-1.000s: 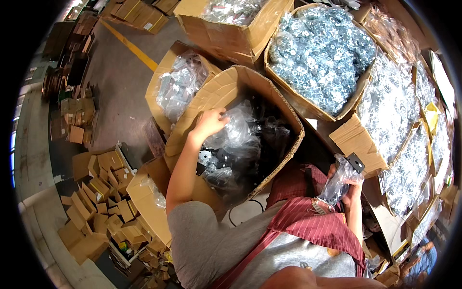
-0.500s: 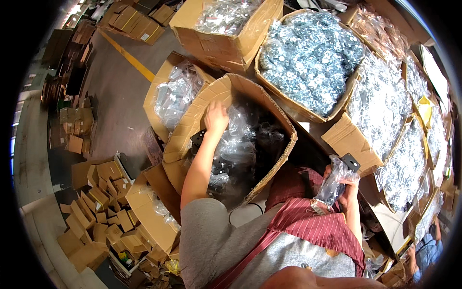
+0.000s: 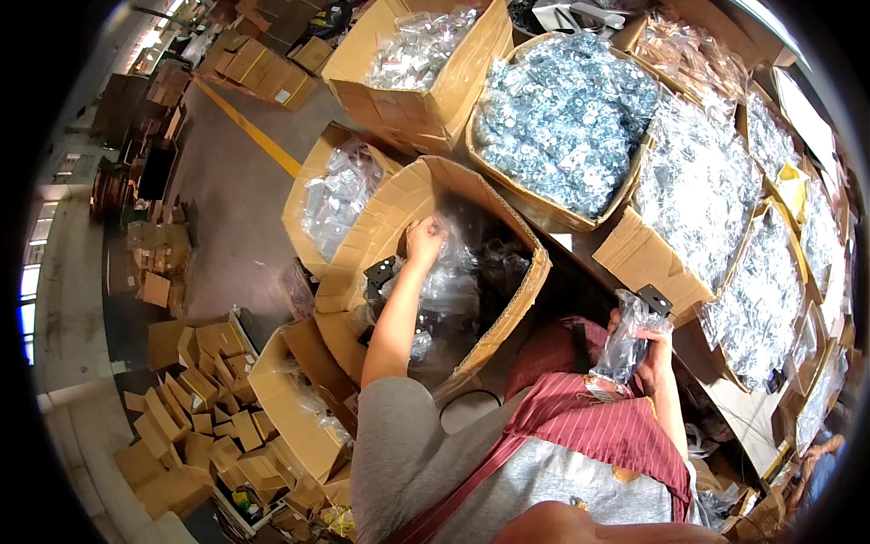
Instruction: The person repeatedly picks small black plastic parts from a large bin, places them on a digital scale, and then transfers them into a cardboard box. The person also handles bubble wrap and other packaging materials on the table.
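Note:
My left hand (image 3: 424,239) reaches into an open cardboard box (image 3: 362,263). Its fingers are closed at the edge of a clear plastic bag (image 3: 450,263) lying among other bags there. Black flat parts with holes (image 3: 381,272) rest beside my left wrist, against the box's left side. At my lap, my right hand (image 3: 654,352) grips a clear bag of black parts (image 3: 623,349). A black metal plate with holes (image 3: 654,300) sticks up at the top of that bag; whether it is inside is hard to tell.
Boxes of bagged parts surround me: a big one with bluish bags (image 3: 566,127) ahead, silvery bags (image 3: 698,190) at the right, and a smaller box (image 3: 304,204) at the left. Flattened cartons (image 3: 204,399) pile up at lower left. Another person's arm (image 3: 825,447) shows at the right edge.
My left hand has shifted right inside the box, and its fingers have drawn together. My right hand still holds the bag at my lap. The whole view has shifted slightly.

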Demonstrator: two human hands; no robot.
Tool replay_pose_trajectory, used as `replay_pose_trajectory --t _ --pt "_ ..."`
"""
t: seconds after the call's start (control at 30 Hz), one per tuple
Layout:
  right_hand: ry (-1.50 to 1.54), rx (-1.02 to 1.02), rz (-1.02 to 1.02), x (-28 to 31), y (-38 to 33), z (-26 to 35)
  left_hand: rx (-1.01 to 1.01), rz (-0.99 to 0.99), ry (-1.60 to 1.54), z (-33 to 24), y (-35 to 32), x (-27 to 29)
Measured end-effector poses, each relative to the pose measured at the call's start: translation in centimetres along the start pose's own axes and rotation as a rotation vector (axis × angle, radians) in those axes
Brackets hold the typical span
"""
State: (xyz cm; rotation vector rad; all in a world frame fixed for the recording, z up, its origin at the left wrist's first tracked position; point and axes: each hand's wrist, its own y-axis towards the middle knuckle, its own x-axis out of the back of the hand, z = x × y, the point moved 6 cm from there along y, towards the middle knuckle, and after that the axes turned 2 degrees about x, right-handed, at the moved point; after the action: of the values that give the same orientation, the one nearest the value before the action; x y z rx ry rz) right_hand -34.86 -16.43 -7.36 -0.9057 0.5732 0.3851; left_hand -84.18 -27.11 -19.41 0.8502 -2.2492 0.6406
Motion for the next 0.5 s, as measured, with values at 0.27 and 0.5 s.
replay_pose_trajectory --t 0.27,0.5 --pt "0.085 0.077 0.015 1.5 -1.0 0.7 -0.077 0.157 0.521 2.0 -0.2 0.9" --pt "0.007 0.026 0.027 0.9 -1.7 1.0 -0.149 0.218 0.581 1.8 -0.1 0.4"
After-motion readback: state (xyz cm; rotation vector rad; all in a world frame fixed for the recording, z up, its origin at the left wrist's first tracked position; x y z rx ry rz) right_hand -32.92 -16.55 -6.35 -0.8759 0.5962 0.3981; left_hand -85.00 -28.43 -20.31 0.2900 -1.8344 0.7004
